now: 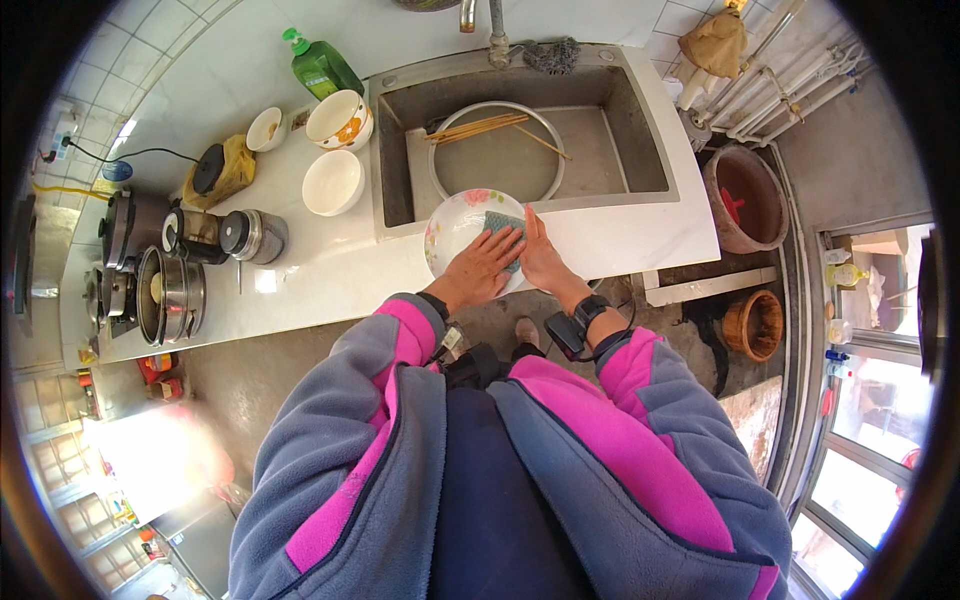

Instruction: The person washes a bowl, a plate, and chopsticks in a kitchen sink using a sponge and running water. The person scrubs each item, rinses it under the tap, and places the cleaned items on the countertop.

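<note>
A white plate with a pink flower pattern [455, 220] is held over the front edge of the sink [400, 150]. My left hand [483, 270] lies flat on the plate and presses a blue-green scrub cloth [500, 222] against it. My right hand [542, 255] grips the plate's right rim, edge-on beside the cloth. Inside the sink sits a round metal basin [495, 160] with several wooden chopsticks [480, 127] lying across it.
On the white counter to the left stand three bowls [333, 182], a green soap bottle [322, 65], metal jars [255, 235] and pots [170, 293]. A tap [480, 20] rises behind the sink. Brown clay pots [745, 195] stand on the floor at right.
</note>
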Available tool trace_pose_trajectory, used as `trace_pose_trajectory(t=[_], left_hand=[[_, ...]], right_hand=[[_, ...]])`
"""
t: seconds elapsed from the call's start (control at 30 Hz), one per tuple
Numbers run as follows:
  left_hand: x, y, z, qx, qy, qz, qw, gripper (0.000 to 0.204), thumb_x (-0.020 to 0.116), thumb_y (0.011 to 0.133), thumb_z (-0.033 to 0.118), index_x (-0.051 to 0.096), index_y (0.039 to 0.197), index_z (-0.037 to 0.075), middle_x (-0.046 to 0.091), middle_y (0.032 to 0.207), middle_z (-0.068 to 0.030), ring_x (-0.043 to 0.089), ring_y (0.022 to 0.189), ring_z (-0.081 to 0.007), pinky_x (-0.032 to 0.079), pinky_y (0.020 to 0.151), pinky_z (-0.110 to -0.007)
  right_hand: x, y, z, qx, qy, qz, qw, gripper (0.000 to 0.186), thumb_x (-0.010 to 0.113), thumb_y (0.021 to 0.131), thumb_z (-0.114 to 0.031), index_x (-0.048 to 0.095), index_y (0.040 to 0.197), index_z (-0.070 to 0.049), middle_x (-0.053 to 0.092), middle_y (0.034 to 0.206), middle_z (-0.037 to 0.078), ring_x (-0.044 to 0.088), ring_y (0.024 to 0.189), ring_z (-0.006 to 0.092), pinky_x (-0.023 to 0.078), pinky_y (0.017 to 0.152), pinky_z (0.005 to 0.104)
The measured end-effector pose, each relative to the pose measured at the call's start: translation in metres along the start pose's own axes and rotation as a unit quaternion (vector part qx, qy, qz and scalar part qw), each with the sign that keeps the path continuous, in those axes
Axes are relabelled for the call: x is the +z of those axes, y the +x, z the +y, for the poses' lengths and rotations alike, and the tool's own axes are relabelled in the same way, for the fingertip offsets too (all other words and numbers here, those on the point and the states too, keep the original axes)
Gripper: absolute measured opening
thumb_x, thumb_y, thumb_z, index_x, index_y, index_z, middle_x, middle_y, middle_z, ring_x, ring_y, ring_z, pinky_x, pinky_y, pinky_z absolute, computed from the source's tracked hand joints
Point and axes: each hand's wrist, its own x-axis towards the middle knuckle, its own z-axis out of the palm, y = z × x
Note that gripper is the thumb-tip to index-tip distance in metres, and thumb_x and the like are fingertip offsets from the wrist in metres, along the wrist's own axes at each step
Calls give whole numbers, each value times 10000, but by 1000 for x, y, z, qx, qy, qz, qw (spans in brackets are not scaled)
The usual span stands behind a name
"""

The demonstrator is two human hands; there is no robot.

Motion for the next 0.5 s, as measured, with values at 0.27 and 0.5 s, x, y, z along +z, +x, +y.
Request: trace_pose_trajectory(t=[0.27,0.5], left_hand=[[-31,4,-55,-23,103,24,994,609,472,825,242,337,1397,83,305,1468,-32,215,1373,-179,117,1139,-392],[-47,-52,-69,-35,91,-21,995,583,452,847,234,346,1358,-28,304,1455,-134,229,1368,-246,152,1127,-399]], right_hand=[[-15,-5,-19,31,-26,-37,998,841,501,772,42,-21,1430,10,176,1436,256,380,1239,421,392,1007,405],[-13,-8,-21,39,-10,-32,999,816,492,777,24,15,1438,-3,195,1442,236,372,1256,395,383,1017,391]])
